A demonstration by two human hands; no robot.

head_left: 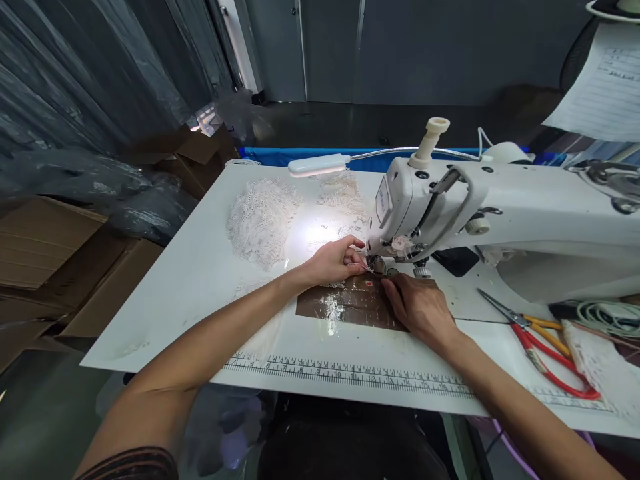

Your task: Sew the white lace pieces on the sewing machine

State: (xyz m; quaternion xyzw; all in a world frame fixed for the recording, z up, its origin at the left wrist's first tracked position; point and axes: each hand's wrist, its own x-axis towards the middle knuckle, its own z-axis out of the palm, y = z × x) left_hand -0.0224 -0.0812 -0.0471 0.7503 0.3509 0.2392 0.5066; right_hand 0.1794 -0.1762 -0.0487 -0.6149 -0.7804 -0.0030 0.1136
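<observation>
Fingers of the left hand (334, 262): pinched together on a small piece of white lace (361, 265), right beside the needle area of the sewing machine (500, 213).
Fingers of the right hand (419, 305): stretched flat, not gripping; they press down just below the presser foot (377, 265), on the brown plate (350, 303).
Lace at the needle: very thin and small, half hidden by the fingertips; I cannot tell whether the foot already clamps it.
Handling, my judgement: the lace is very light, soft and limp, with open holes; it will fold and stretch easily, and it can snag or tear if pulled hard. It is not slippery, but it does not keep its shape.
Where to hold, my judgement: at the edge, with a light pinch of two fingertips, while the other hand keeps it flat on the plate; fingers should stay to the side of the needle.
Worktop (200, 267): white, with a printed ruler (350, 375) along the near edge.
Further lace: a loose pile (260, 223) lies behind the left hand, well apart, and more under the lamp (320, 165).
Right side: red-handled scissors (545, 353) lie near the right forearm, untouched.
</observation>
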